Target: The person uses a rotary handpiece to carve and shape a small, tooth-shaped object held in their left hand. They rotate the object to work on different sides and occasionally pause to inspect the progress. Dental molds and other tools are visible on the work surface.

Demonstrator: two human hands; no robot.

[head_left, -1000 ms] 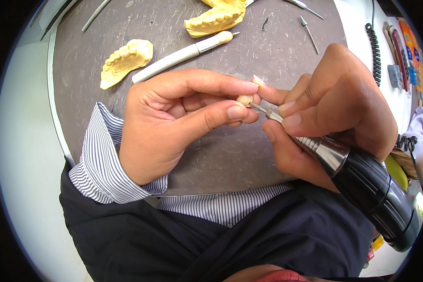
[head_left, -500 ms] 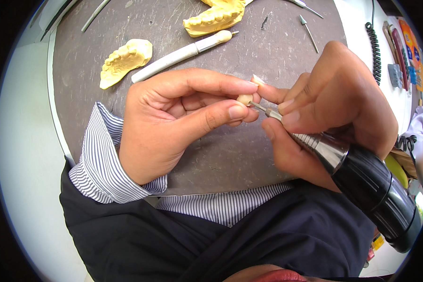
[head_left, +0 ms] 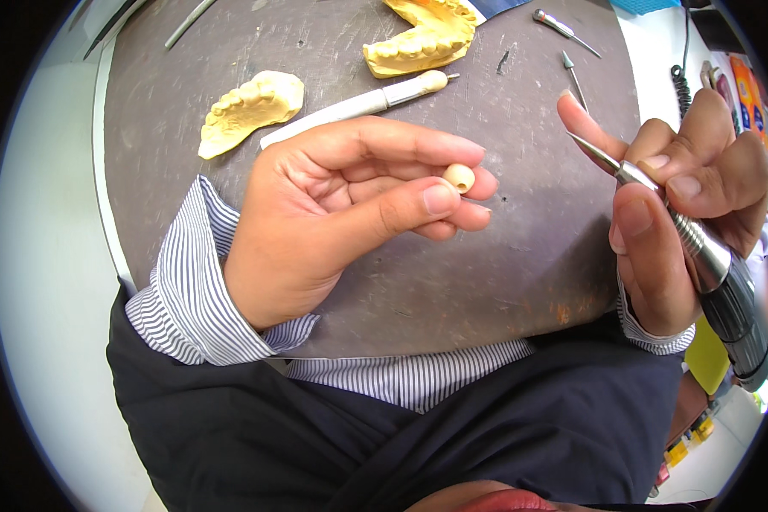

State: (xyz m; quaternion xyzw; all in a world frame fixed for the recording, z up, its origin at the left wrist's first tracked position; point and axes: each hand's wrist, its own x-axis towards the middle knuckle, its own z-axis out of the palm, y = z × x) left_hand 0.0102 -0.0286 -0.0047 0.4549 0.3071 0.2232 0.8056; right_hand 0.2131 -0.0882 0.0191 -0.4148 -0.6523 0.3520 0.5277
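Between the thumb and fingertips of my left hand (head_left: 307, 213) is a small cream tooth crown (head_left: 459, 177), with a round hole showing in its lower side. My right hand (head_left: 687, 183) grips a rotary handpiece (head_left: 700, 252) with a ribbed metal nose and a black body. Its thin pointed bur (head_left: 596, 154) aims up and left, well apart from the crown. Beyond my left hand lies a pale pen-shaped holder (head_left: 337, 113) with a tan piece (head_left: 433, 81) on its metal tip.
Two yellow plaster dental casts, one smaller (head_left: 252, 113) and one larger (head_left: 422, 49), sit on the scratched brown work board (head_left: 452, 290). A grey-green pointed bur (head_left: 574, 78) and a slim metal tool (head_left: 563, 31) lie at far right. A coiled black cord (head_left: 680, 90) hangs beyond the board.
My right hand has drawn the handpiece away to the right, and its bur has left the crown. My left hand still holds the crown, whose hole now shows. The view has shifted slightly.
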